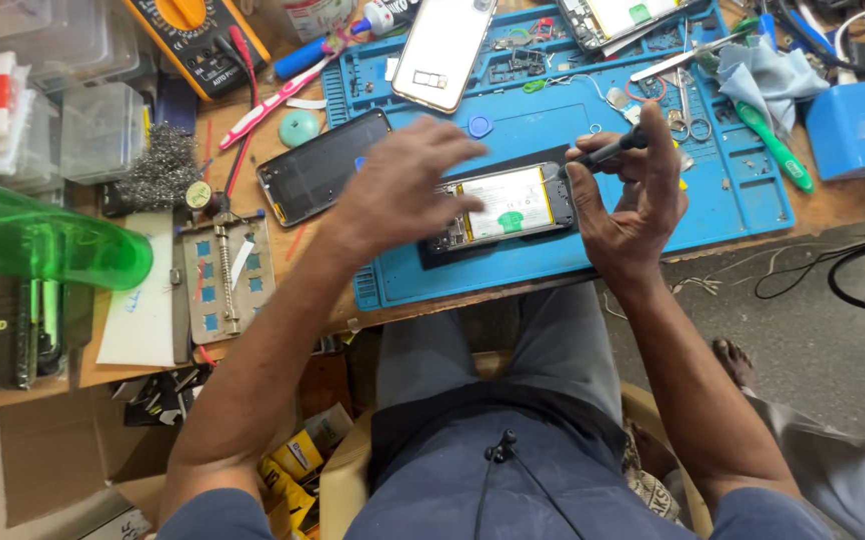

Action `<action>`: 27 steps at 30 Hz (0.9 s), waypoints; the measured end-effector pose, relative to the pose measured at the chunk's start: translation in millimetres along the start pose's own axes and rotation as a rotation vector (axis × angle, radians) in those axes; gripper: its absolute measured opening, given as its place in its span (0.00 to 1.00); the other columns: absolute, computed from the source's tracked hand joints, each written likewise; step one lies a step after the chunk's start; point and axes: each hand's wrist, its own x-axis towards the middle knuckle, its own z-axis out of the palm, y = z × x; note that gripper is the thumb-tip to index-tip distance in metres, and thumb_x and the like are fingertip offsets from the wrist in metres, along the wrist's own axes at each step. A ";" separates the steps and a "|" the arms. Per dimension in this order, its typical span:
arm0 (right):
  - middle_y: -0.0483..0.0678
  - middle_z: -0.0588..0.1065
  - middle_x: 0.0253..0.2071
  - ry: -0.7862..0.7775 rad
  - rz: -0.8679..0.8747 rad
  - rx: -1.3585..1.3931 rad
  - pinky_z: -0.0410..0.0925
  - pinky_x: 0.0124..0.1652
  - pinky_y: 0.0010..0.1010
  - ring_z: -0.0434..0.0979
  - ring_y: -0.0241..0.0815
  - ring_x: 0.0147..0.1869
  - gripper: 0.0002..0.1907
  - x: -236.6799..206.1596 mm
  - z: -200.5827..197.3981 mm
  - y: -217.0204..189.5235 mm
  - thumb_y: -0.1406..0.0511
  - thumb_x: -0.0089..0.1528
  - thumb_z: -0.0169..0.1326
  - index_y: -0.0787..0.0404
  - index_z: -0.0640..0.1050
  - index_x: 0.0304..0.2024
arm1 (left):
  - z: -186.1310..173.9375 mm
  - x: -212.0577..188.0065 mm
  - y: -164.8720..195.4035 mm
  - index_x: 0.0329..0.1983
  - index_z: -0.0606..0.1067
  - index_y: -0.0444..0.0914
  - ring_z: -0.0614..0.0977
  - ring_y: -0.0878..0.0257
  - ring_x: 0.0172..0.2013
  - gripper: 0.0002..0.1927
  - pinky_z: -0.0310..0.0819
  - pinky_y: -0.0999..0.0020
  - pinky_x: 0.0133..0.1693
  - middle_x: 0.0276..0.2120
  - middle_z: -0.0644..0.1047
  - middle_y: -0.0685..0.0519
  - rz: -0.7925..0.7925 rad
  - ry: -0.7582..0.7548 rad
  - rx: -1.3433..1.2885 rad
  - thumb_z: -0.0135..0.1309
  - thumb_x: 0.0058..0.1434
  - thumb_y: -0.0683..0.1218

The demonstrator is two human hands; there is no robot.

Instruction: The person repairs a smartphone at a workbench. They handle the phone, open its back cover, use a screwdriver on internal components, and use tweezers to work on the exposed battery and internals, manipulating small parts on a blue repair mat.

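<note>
your left hand (408, 190) hovers spread and blurred over the near end of an opened phone (503, 207), fingers loose and gripping nothing, though whether the fingertips touch the phone cannot be told. your right hand (628, 195) is closed around a dark screwdriver (608, 152), its tip angled down toward the phone's far end, just beside your thumb. the phone lies back-off, battery showing, on a dark pad between your two hands, which sits on a blue work mat (743, 205).

just beyond your left hand lies a black phone screen (321, 167), and further out a white back cover (443, 52). past your right hand rest tweezers (675, 62), a blue cloth (768, 80) and a green-handled tool (775, 145). well to the outside of your left arm sit a green bottle (43, 240) and a metal jig (223, 280).

the risk, as it looks from here: with the left hand not clearly pressing the phone down, the screwdriver tip could skid off and scratch the board or nick the battery. a freed screw could roll away among the clutter on the mat. your left forearm passes close to the black screen, and a careless sweep could push it.
</note>
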 end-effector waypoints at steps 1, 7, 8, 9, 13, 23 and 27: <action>0.55 0.78 0.53 0.010 -0.004 -0.013 0.77 0.57 0.29 0.83 0.42 0.56 0.42 1.1 1.7 -0.5 0.80 0.74 0.62 0.53 0.53 0.79 | 8.0 7.0 3.5 0.52 0.79 0.36 0.77 0.49 0.49 0.30 0.73 0.53 0.50 0.45 0.78 0.47 -0.006 -0.049 -0.015 0.72 0.51 0.56; 0.54 0.78 0.53 0.017 0.031 -0.049 0.77 0.56 0.28 0.82 0.39 0.56 0.39 2.3 3.6 2.3 0.77 0.76 0.62 0.55 0.53 0.79 | 31.4 39.6 1.9 0.46 0.79 0.37 0.77 0.50 0.47 0.32 0.74 0.52 0.48 0.40 0.76 0.49 -0.106 -0.288 -0.044 0.74 0.45 0.60; 0.54 0.78 0.54 0.011 0.033 -0.060 0.77 0.56 0.27 0.82 0.39 0.56 0.39 2.4 3.7 3.6 0.77 0.76 0.62 0.55 0.53 0.79 | 33.1 42.2 0.0 0.45 0.79 0.38 0.78 0.51 0.47 0.32 0.74 0.53 0.47 0.40 0.76 0.50 -0.132 -0.299 -0.054 0.74 0.43 0.60; 0.54 0.78 0.54 0.001 0.033 -0.072 0.77 0.56 0.27 0.82 0.39 0.56 0.39 3.3 3.5 5.3 0.76 0.77 0.62 0.55 0.53 0.79 | 34.7 44.4 -2.0 0.45 0.79 0.38 0.78 0.51 0.46 0.33 0.74 0.53 0.47 0.40 0.76 0.51 -0.159 -0.309 -0.064 0.74 0.41 0.61; 0.54 0.78 0.54 -0.004 0.059 -0.070 0.78 0.56 0.27 0.83 0.39 0.56 0.38 5.0 6.1 8.2 0.76 0.77 0.61 0.54 0.53 0.78 | 38.3 44.8 -10.5 0.45 0.79 0.39 0.78 0.52 0.47 0.33 0.74 0.53 0.47 0.40 0.76 0.52 -0.147 -0.301 -0.105 0.75 0.41 0.61; 0.56 0.77 0.53 -0.009 -0.022 -0.257 0.78 0.48 0.29 0.81 0.41 0.51 0.37 27.2 19.0 -4.4 0.75 0.67 0.70 0.59 0.62 0.71 | 35.9 40.8 -17.3 0.45 0.79 0.39 0.77 0.50 0.48 0.33 0.74 0.52 0.48 0.40 0.75 0.51 -0.150 -0.259 -0.145 0.75 0.41 0.61; 0.56 0.78 0.50 -0.096 -0.032 -0.336 0.77 0.45 0.29 0.82 0.41 0.46 0.36 41.6 16.9 -11.3 0.75 0.64 0.72 0.59 0.66 0.68 | 35.8 40.3 -17.6 0.46 0.79 0.39 0.77 0.51 0.48 0.33 0.73 0.53 0.48 0.41 0.75 0.51 -0.182 -0.283 -0.155 0.74 0.41 0.61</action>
